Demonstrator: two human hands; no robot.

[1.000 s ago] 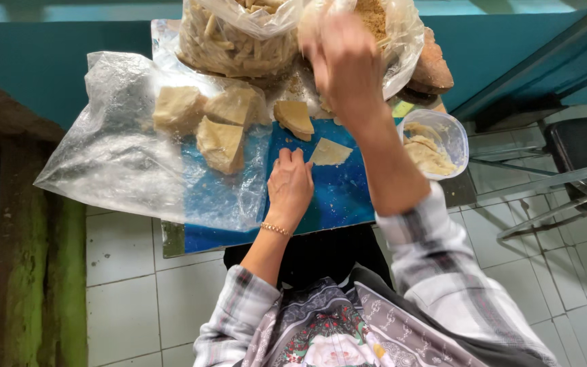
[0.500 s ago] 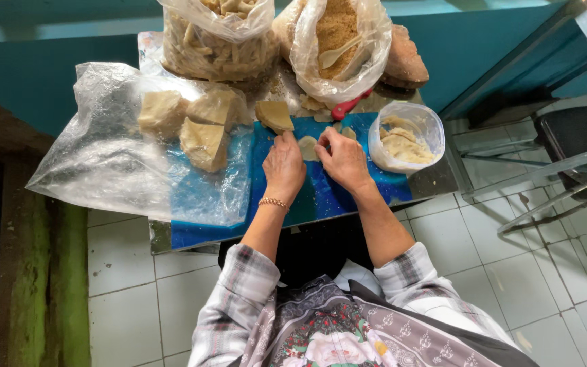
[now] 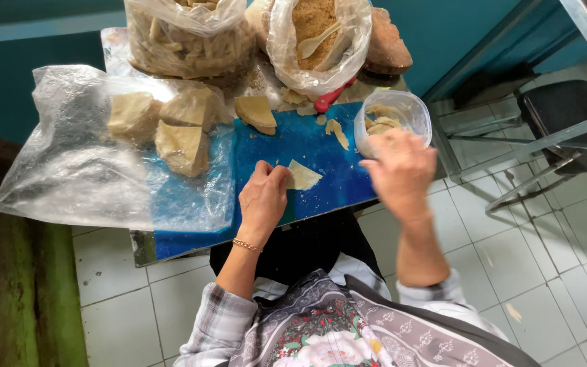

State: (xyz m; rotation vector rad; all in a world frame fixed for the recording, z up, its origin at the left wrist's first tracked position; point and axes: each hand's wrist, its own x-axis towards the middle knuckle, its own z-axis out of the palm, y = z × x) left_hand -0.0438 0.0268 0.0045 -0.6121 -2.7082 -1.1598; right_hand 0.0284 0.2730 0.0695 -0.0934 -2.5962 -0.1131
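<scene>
Since half a second ago my right hand (image 3: 402, 173) has lifted off the thin pale triangular dough sheet (image 3: 301, 177) and swung out toward three o'clock, where it now hovers blurred, wrist bent and fingers loosely curled on nothing I can make out, just in front of the clear round plastic tub of pale pieces (image 3: 394, 119). My left hand (image 3: 263, 200) lies palm down on the blue plastic-covered board (image 3: 307, 139), thumb and forefinger pinching the sheet's left edge flat. At nine o'clock the crumpled clear plastic bag (image 3: 83, 170) with pale dough blocks (image 3: 181, 146) crowds the board's edge; at twelve stand two bulging clear bags (image 3: 317, 41). Open blue surface remains between the sheet and the tub.
</scene>
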